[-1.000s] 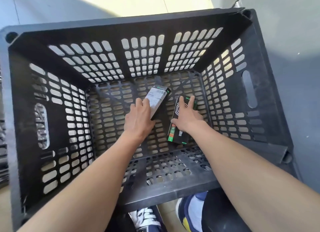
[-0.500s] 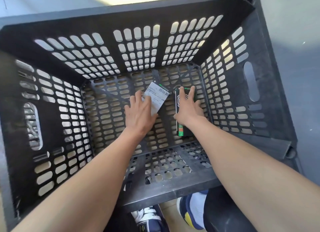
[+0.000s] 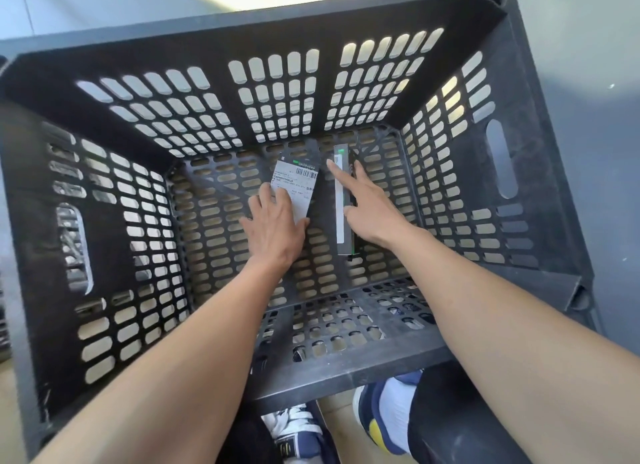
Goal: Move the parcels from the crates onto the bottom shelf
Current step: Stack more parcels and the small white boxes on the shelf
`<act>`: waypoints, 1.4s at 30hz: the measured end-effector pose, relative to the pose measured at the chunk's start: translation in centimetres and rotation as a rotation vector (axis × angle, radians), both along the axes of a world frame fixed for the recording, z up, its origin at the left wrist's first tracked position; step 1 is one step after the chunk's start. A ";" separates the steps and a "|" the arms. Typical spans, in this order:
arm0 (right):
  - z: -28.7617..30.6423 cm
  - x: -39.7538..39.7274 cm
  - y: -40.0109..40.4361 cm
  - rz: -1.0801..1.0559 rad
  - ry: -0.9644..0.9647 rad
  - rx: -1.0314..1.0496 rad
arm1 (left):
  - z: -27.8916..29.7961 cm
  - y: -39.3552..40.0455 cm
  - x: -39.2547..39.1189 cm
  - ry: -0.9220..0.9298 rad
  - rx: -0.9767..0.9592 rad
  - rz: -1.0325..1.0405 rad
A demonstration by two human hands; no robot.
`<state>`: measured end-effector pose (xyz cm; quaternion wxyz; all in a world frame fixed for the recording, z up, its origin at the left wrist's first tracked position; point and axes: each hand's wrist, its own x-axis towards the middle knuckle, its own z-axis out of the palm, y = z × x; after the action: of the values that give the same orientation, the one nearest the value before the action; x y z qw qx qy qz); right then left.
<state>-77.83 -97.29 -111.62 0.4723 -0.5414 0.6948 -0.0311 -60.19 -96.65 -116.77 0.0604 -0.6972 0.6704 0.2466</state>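
Near the far wall of the crate point(image 3: 207, 40), the left hand point(image 3: 275, 226) grips the labelled parcel point(image 3: 298, 186), while the right hand point(image 3: 372, 207) pinches the slim box point(image 3: 341, 200) on edge with 1 finger straight, so it could tip and drop.

Crate point(image 3: 526, 193): black, slotted grid walls. Parcel at 11 o'clock point(image 3: 298, 186): white label, black barcode, green strip. Parcel at 1 o'clock point(image 3: 342, 221): black, grey-white edge, green accents.

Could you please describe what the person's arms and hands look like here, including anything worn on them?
Both forearms are bare from the bottom edge of the picture to the wrists; no sleeves show. The left hand and the right hand are bare too: no gloves, rings, watch or wristband can be seen. Above the forearms nothing is in view.
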 end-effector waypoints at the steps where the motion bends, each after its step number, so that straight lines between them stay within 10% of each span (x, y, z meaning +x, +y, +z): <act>1: 0.1 -0.2 0.0 -0.016 -0.001 0.004 | 0.0 0.0 0.0 0.000 0.003 0.000; 19: -1.1 -1.6 0.3 -0.262 0.074 -0.043 | 0.2 0.1 -1.1 -0.007 0.037 -0.032; 42: -3.5 0.6 0.4 -0.010 0.424 0.111 | 0.2 -0.7 -2.8 0.023 -0.020 -0.079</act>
<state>-77.21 -96.87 -115.12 0.3444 -0.5057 0.7819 0.1195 -63.01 -97.33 -116.52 0.0556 -0.6679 0.7004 0.2454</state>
